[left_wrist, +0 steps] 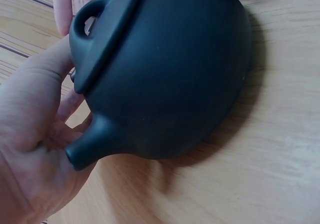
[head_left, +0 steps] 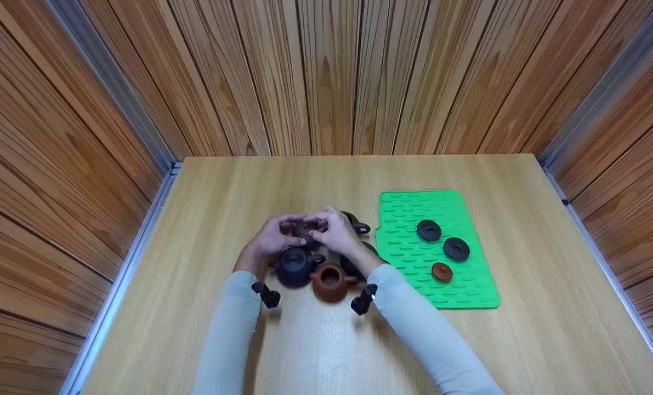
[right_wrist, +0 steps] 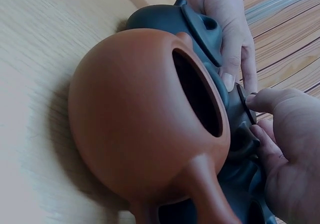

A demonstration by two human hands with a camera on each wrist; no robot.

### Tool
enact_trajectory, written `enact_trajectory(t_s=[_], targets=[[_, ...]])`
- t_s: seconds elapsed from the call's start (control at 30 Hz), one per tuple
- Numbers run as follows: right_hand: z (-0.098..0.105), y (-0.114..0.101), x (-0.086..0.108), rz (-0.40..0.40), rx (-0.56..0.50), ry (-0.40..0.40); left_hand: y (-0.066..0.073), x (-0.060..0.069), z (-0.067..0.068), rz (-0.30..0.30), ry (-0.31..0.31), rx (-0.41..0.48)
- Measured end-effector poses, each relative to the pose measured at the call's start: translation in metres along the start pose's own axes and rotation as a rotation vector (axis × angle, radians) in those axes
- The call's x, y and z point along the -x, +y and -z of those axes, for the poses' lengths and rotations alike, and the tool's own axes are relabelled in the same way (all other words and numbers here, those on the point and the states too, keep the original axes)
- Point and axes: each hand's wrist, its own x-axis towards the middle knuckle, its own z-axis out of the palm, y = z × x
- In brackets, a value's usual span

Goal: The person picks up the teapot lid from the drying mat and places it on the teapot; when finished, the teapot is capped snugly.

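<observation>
1. A dark brown teapot (head_left: pixel 304 232) is held between both hands above the cluster's left side, just beyond a blue-black teapot; whether it is lifted cannot be told.
2. Its outer side is gripped by the left hand (head_left: pixel 271 237), thumb nearer the body and fingers beyond, partly curled.
3. Its upper edge is pinched by the right hand (head_left: pixel 334 233), with thumb and fingers bent close together; whether a lid alone is held cannot be told.
4. The blue-black teapot (head_left: pixel 294 269) is topped by its lid, its spout turned toward the left wrist.
5. Beside it, an orange-brown teapot (head_left: pixel 329 293) is left lidless, its round mouth exposed.
6. Another dark teapot (head_left: pixel 350 269) is partly covered by the right forearm, and a farther one (head_left: pixel 359 226) is partly hidden behind the right hand.
7. On a green mat (head_left: pixel 414 288) to the right, two black lids (head_left: pixel 429 230) and a reddish-brown lid (head_left: pixel 442 272) are laid apart.
8. Everything is carried by a pale wooden counter (head_left: pixel 222 192), enclosed by plank walls (head_left: pixel 326 77).
</observation>
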Motion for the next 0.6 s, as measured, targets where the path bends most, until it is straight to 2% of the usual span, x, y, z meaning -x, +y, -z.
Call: enact_trajectory(t_s=[0.27, 0.6], targets=[[0.004, -0.001, 0.002, 0.012, -0.016, -0.030, -0.001, 0.000, 0.000, -0.012, -0.007, 0.017], [0.012, 0.000, 0.006, 0.064, -0.050, -0.068, 0.000, 0.001, -0.001, -0.026, -0.006, 0.031]])
